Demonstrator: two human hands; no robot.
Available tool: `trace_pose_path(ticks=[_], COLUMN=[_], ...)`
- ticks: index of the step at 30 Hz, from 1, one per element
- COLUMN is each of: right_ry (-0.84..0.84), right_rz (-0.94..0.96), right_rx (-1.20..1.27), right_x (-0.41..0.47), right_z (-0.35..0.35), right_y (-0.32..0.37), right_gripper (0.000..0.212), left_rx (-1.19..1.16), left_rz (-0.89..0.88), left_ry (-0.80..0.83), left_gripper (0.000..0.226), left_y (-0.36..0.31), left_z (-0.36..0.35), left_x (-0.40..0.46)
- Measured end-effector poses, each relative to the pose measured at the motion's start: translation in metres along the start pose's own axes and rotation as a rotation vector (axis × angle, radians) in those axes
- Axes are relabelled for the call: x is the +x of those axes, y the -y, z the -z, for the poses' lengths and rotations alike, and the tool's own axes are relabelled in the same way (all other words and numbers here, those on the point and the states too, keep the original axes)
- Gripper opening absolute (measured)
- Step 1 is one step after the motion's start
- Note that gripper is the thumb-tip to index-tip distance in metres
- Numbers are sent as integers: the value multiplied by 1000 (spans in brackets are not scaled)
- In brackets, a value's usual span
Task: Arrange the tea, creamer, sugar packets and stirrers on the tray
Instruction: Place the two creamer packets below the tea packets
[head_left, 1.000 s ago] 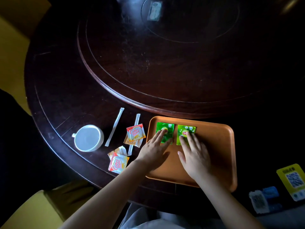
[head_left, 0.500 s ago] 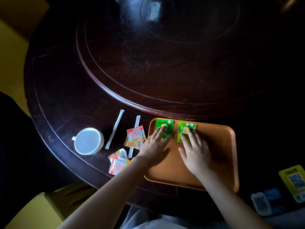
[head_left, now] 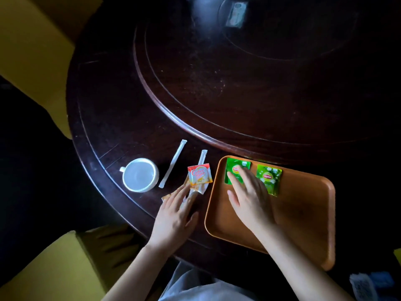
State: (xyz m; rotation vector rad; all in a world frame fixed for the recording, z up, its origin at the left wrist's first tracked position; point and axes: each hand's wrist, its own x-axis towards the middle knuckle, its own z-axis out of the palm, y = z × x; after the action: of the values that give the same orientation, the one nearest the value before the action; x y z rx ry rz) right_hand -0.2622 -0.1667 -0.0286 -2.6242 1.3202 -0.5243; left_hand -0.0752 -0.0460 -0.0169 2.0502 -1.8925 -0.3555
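Right hand (head_left: pixel 249 203) flat, fingers spread over left tea packet (head_left: pixel 235 171) at tray's (head_left: pixel 303 213) far-left corner, left hand (head_left: pixel 173 216) open, fingertips touching sugar packets (head_left: pixel 196 189) beneath creamer packet (head_left: pixel 199 175), off tray's left edge.

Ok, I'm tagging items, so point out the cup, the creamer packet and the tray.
cup (head_left: pixel 139 175), head view, on its inside bottom.
creamer packet (head_left: pixel 199 176), head view, on its printed front.
tray (head_left: pixel 303 213), head view, on its bare floor.
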Motion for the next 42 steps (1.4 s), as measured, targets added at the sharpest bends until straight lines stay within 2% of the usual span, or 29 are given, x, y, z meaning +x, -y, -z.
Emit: trace_pose_path(ticks=[3, 6, 9, 12, 19, 22, 24, 26, 29, 31, 33, 35, 38, 42], right_ry=[59, 170, 249, 256, 281, 253, 216, 137, -25, -114, -176, -201, -205, -188], right_rz=[119, 244, 286, 301, 273, 282, 283, 261, 190, 130, 72, 14, -77, -150], right_rx=[42, 11, -8, -2, 41, 72, 91, 95, 195, 252, 262, 234, 171, 137], right_x=[19, 37, 48, 53, 52, 52, 53, 53, 48, 37, 19, -6, -47, -87], right_z=[-10, -21, -33, -39, -43, -41, -39, -36, -27, -14, 1, 13, 24, 21], right_y=[19, 37, 46, 48, 45, 46, 48, 47, 44, 40, 30, 15, -11, -39], right_gripper=[48, 55, 57, 49, 28, 30, 32, 27, 9, 13, 14, 12, 17, 26], left_rx=[81, 144, 157, 170, 87, 19, -19, -76, -177, -243, -260, -258, -265, -192], left_rz=[76, 31, 7, 20, 76, 80, 95, 131, 151, 151, 106, -13, -202, -352], left_ry=[37, 116, 172, 159, 58, -17, -39, -68, -145, -185, -179, -121, -21, 91], left_gripper=[53, 57, 63, 64, 50, 32, 31, 31, 29, 30, 32, 31, 28, 27], left_y=[28, 43, 46, 45, 37, 34, 31, 30, 26, 19, 9, -5, -23, -41], left_z=[6, 6, 6, 5, -3, -4, 0, 5, 11, 13, 12, 4, -15, -37], left_x=[-29, -43, -44, -43, -42, -42, -42, -42, -39, -35, -27, -16, 5, 27])
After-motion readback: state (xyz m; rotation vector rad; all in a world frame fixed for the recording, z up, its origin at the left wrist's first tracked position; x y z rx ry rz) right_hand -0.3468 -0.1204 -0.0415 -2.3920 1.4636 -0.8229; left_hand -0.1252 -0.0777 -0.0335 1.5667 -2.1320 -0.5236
